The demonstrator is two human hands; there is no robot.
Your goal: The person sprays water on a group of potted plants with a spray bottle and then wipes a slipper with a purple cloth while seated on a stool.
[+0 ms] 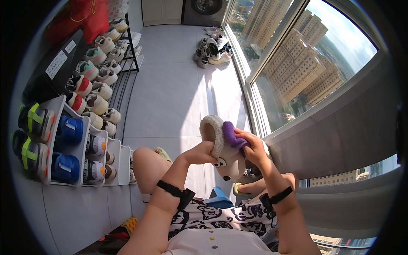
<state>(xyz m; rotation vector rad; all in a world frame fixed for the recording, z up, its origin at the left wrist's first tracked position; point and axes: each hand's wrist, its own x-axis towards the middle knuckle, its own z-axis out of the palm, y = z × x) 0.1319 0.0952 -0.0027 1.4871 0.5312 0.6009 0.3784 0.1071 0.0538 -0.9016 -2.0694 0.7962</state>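
Observation:
My left hand [201, 153] grips the fleece-lined rim of a beige slipper [230, 162] with a cartoon animal face, big eyes and a dark nose. The slipper is held up in front of my knees, its fluffy opening turned up and left. My right hand [255, 147] holds a folded purple cloth [234, 135] against the slipper's outer side. Part of another pale fluffy thing shows just behind my right hand; most of it is hidden.
Shoes fill a white stepped rack [85, 149] and a black metal rack [126, 83] on the left. More shoes [213, 47] are piled by the window [255, 79]. A blue plastic object [219, 198] is between my legs. A washing machine [204, 11] stands at the far end.

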